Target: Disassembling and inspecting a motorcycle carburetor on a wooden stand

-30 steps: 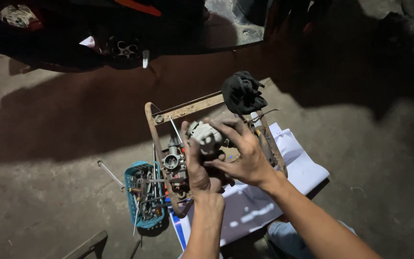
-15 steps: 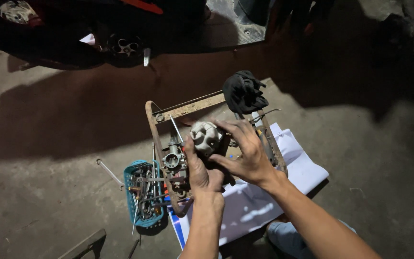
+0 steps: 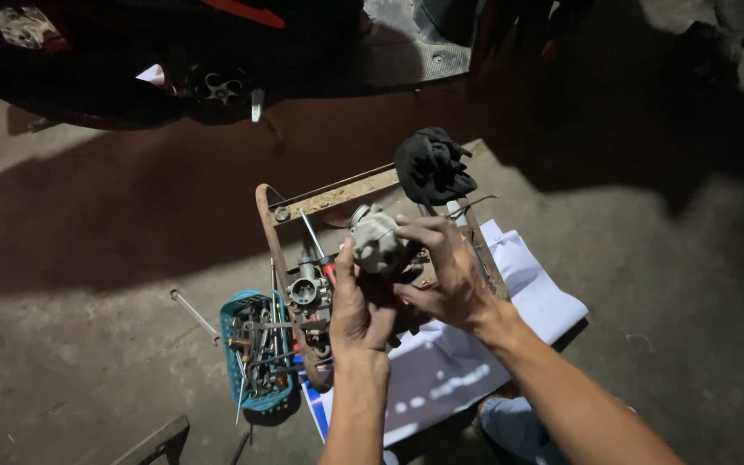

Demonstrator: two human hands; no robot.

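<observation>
Grey metal carburettor part (image 3: pixel 378 241) is gripped between both hands, left hand (image 3: pixel 356 303) beneath, right hand (image 3: pixel 448 274) beside, another carburettor body (image 3: pixel 307 288) left unattended nearby.

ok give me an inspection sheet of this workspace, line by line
surface: rough concrete floor, half in shadow
job's things: grey metal engine part held up by both hands; another similar part lies in the wooden tray
clutter: blue basket of hand tools, loose spanner, black rag on the tray corner, white paper sheets
grippers: left hand cups the part from below, right hand with fingers on top
cables: thin wire by the rag
surroundings: dark vehicle at top, details unclear
</observation>
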